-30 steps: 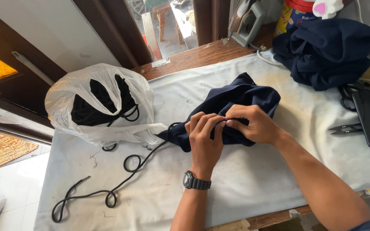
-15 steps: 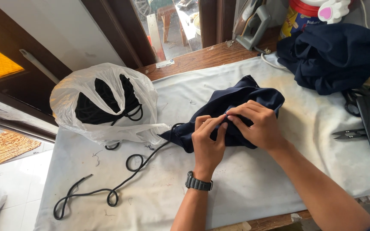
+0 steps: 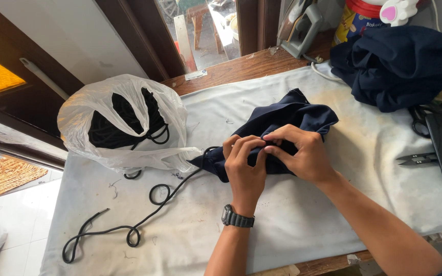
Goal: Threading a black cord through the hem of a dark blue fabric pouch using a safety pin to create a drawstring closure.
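Broadly, a white cloth [image 3: 333, 204] covers the bench [image 3: 241, 64], and near its middle lies a bunched navy garment [image 3: 287, 120], where both hands work. A second navy pile [image 3: 395, 66] sits at the far right corner. Toward the left edge stands a clear plastic bag [image 3: 124, 122] full of black cord. The left hand [image 3: 244, 166], a dark watch [image 3: 237, 218] on its wrist, is closed on the garment's near fold, and the right hand [image 3: 303, 153] pinches the same fold, fingertips touching the left's. A black cord [image 3: 144, 220] runs from the garment's left end in loops toward the near left corner. Small snips [image 3: 418, 159] lie by the right edge.
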